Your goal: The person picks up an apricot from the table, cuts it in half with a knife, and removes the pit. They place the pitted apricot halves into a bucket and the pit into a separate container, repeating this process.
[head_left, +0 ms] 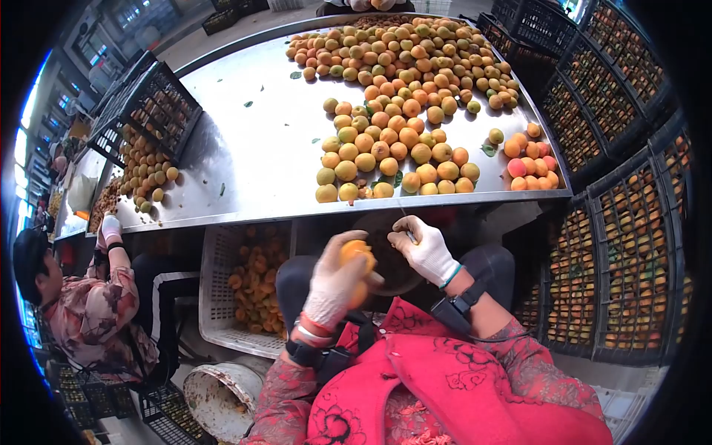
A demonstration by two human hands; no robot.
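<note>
My left hand [335, 278], in a whitish glove, is closed round orange apricot pieces [356, 254], with more orange flesh showing below its fingers. To its right, my right hand [423, 251] wears a white glove with a green cuff edge. Its fingers pinch a thin tool [406, 225] that points up toward the table edge. Both hands are above my lap, just off the front edge of the metal table [245, 159]. Whole apricots [386, 141] lie loose on the table beyond them. A white crate [215, 297] at my left holds apricot pieces [259, 282].
Stacked black crates [593, 297] full of apricots stand at the right. A tilted black crate [159, 111] spills fruit on the table's left. A co-worker [93, 308] sits at the far left. A dirty white bucket [222, 400] stands at lower left.
</note>
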